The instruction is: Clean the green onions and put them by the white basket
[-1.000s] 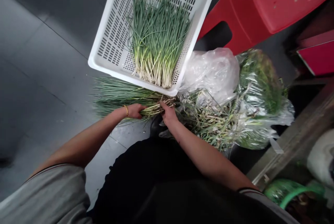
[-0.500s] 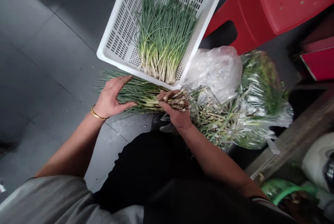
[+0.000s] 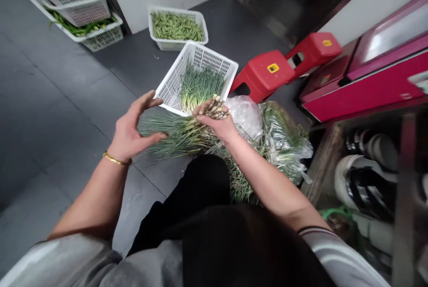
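Just in front of the white basket (image 3: 214, 57), the right hand (image 3: 223, 127) curls around a bundle of scallions (image 3: 216, 108) near the pale root ends, which stick up past the fingers; some of those fingers are hidden by the stems. The bundle's leaves run out below the basket's near left edge, where they merge with a heap of greens (image 3: 157, 133), and I cannot tell which leaves belong to which. The left hand (image 3: 129, 133), a gold bracelet (image 3: 115, 159) at its wrist, is spread wide off the basket's near left corner, thumb and fingers well apart, gripping nothing; whether its fingertips brush the leaves is unclear.

Inside the basket lie more scallions (image 3: 202, 84), their lower ends partly covered by the right hand. Right of the basket sit a crumpled plastic bag (image 3: 245, 115) and a bag of greenery (image 3: 281, 131), its contents blurred by glare. Trimmings (image 3: 239, 180) nearer than the basket are partly masked by the right forearm and the knee. Behind the basket is a crate of green pods (image 3: 174, 47); farther left of it, stacked crates (image 3: 83, 10) are cut off at the top. Beyond the basket's right side stand two red stools (image 3: 267, 72).
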The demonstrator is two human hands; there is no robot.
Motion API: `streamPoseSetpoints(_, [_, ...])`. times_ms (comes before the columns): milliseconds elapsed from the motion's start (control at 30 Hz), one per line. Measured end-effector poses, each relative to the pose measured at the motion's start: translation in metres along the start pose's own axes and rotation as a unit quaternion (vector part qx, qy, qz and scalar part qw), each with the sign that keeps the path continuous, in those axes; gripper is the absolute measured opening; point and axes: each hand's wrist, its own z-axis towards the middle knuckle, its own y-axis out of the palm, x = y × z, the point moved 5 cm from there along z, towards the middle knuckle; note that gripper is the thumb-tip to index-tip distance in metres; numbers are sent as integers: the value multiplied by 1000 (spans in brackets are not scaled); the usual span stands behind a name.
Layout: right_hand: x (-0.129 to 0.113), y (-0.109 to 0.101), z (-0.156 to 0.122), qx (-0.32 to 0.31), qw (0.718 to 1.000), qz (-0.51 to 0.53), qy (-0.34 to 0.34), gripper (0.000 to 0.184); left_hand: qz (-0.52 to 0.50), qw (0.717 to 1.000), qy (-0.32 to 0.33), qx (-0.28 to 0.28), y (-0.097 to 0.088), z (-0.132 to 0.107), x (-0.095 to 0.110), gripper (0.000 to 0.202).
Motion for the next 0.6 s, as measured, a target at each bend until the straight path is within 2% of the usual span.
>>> streamPoseSetpoints(100, [-57, 27, -27, -32, 998, 1, -49, 32, -49, 996, 41, -64, 9, 2, 53, 112])
streamPoseSetpoints(167, [-92, 41, -49, -45, 996, -5, -78, 32, -93, 991, 63, -70, 18, 10, 90, 114])
streamPoseSetpoints(233, [-125, 41, -69, 3, 993, -6, -120, 30, -146, 985, 67, -64, 29, 24, 122, 113])
streamPoseSetpoints(300, [-156, 26, -89, 105, 979, 4, -173, 29, -205, 970, 93, -95, 44, 43, 155, 109])
streamPoseSetpoints(367, [-187, 3, -109, 197, 954, 1, -227, 32, -266, 943, 139, -145, 62, 61, 192, 103])
streamPoseSetpoints(433, [-216, -20, -130, 252, 931, -39, -261, 36, -328, 910, 172, -186, 85, 74, 229, 96])
streamPoseSetpoints(533, [-248, -50, -156, 291, 911, -143, -255, 36, -405, 880, 142, -202, 131, 70, 271, 84])
streamPoseSetpoints(600, [-252, -73, -170, 303, 902, -201, -232, 43, -454, 871, 82, -169, 164, 54, 283, 78])
